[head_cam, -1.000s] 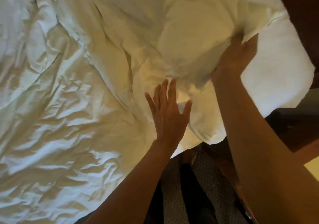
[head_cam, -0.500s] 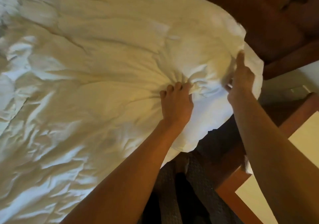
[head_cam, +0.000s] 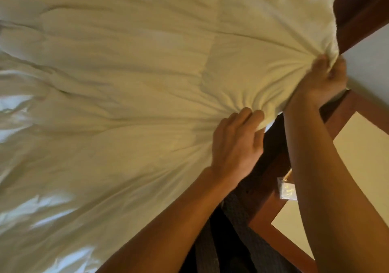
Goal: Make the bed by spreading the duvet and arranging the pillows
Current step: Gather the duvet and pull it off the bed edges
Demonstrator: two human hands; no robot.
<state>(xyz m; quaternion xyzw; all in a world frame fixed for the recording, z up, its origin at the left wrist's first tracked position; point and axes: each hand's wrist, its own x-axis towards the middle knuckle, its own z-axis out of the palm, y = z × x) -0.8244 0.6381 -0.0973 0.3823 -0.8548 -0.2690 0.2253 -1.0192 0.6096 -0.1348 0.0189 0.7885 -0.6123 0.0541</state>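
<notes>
A white duvet (head_cam: 126, 83) covers nearly the whole bed and is pulled taut, with folds radiating from two gathered spots on its near right edge. My left hand (head_cam: 237, 144) grips a bunch of the duvet's edge, fingers curled into the cloth. Higher and to the right, my right hand (head_cam: 324, 79) grips the edge near the duvet's corner, which stands up against the dark headboard. No pillow can be told apart from the bedding.
A dark wooden headboard (head_cam: 362, 9) runs along the upper right. A wooden bedside table (head_cam: 357, 138) with a pale top stands at the right, with a small clear packet (head_cam: 287, 190) on it. Dark patterned carpet (head_cam: 242, 241) shows below between bed and table.
Both hands have gone from touching the bedding to gripping the duvet's edge and have pulled it up towards the headboard, stretching it smooth; the rumpled folds have flattened.
</notes>
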